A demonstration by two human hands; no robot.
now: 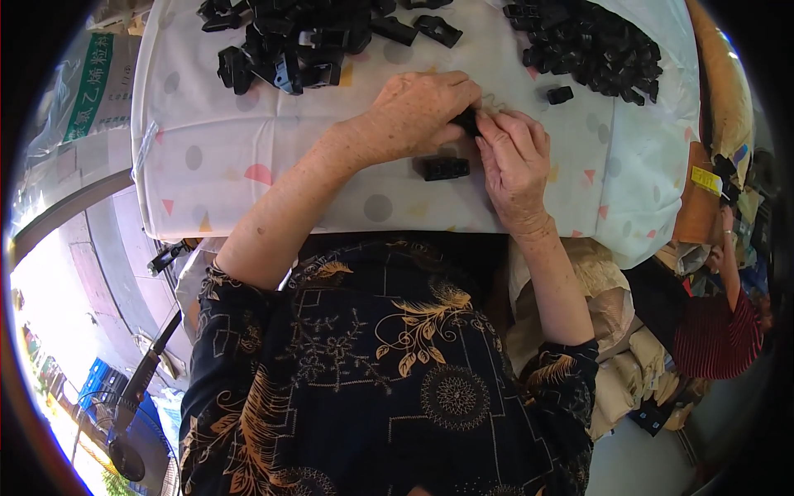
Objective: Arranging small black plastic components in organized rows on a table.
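Forearms, in the head view, come together around a loose black block (447, 169) on the patterned white cloth (331, 202), the landmark here. Left forearm (285, 202) slants up from the block's near left; its hand (418, 106) arches beyond the block, back upward, fingers bent and pointing right, thumb tucked below. Right forearm (558, 285) rises more steeply from the block's near right; its hand (514, 161) stands to the block's right, wrist slightly bent, fingers curled leftward. Both hands are narrowed, fingertips pinching a small black part (467, 122) just beyond the block; fingers hide most of its shape. Farther beyond the block lie a black pile (302, 41) leftward and another heap (591, 50) rightward, with a single black piece (560, 95) near that heap.
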